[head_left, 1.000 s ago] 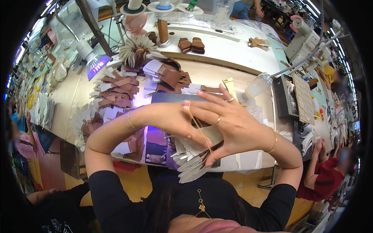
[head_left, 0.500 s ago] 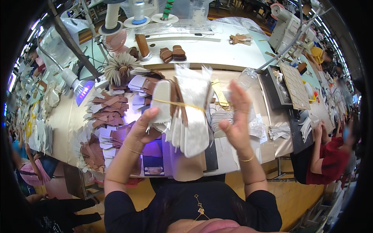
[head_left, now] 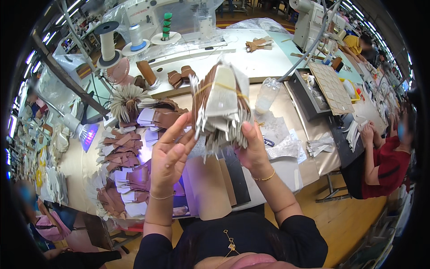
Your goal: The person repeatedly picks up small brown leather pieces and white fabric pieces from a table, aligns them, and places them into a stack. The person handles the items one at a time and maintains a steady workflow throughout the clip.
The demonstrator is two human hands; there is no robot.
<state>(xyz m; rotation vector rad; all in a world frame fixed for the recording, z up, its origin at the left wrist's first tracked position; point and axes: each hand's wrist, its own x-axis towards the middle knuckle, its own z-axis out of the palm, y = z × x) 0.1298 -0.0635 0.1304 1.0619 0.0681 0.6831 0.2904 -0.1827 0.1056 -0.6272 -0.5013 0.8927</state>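
A thick bundle of white and brown leather-like pieces [head_left: 221,96], bound with a yellow rubber band [head_left: 227,88], is held up over the table in front of me. My right hand [head_left: 254,150] grips its lower right corner, thumb on the near side. At the lower left of the bundle is my left hand [head_left: 172,150], its fingers spread and the fingertips against the edge. Loose ends of the pieces point toward me. Beneath my hands lie a beige sheet [head_left: 208,188] and a dark board [head_left: 236,177].
Rows of brown and white pieces [head_left: 118,150] cover the table's left side, near a lit lamp [head_left: 88,134]. Behind stand thread spools [head_left: 107,45] and small brown stacks [head_left: 181,76]. A clear bottle [head_left: 268,96] and a dark box [head_left: 309,94] are to the right. A co-worker [head_left: 385,157] sits at far right.
My right hand has come in from open beside the bundle and now grips it. My left hand's hold has loosened. The bundle has turned and tilted, its loose ends toward me.
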